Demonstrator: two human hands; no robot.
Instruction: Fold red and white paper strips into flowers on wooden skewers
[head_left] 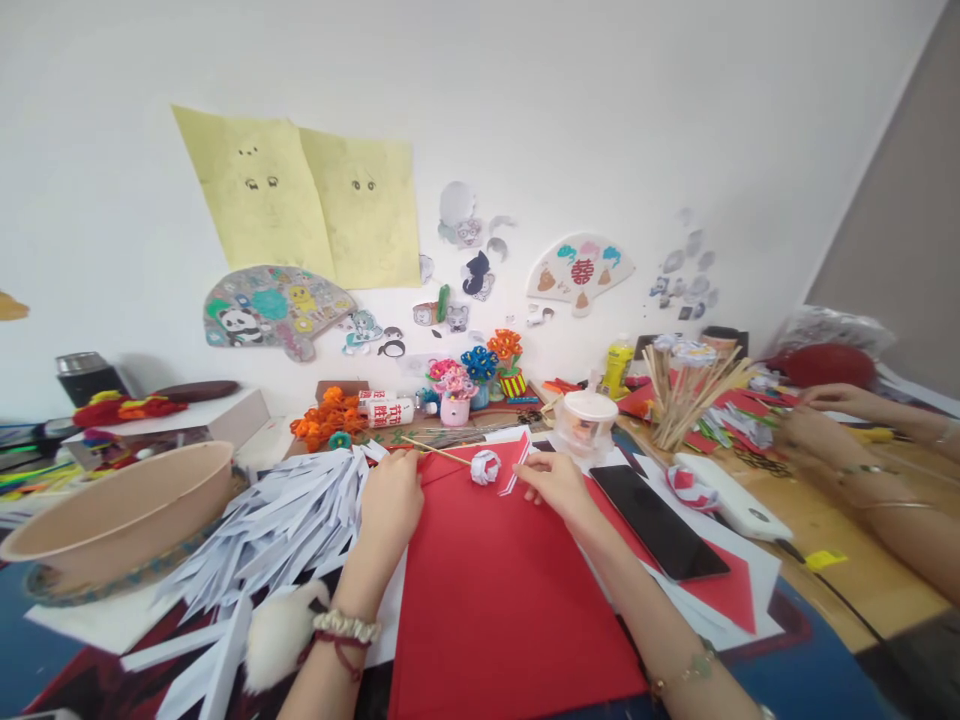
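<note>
My left hand [391, 497] is closed around the end of a thin wooden stick [441, 451] that points to the right. At the stick's tip sits a round white paper flower [485, 467] with small reddish marks. Just right of the flower, the fingers of my right hand [555, 484] pinch a narrow white paper strip [514, 480] with a bend in it. Both hands are over a large sheet of red paper [510, 610]. A heap of cut white paper strips [289, 520] lies left of my left hand.
A beige bowl [120, 500] stands at the left. To the right are a black phone [660, 522], a white power bank [735, 500] with a cable, and a bundle of wooden sticks [686, 400]. Another person's hands [814, 440] are at far right. A lidded plastic cup [590, 412] stands behind.
</note>
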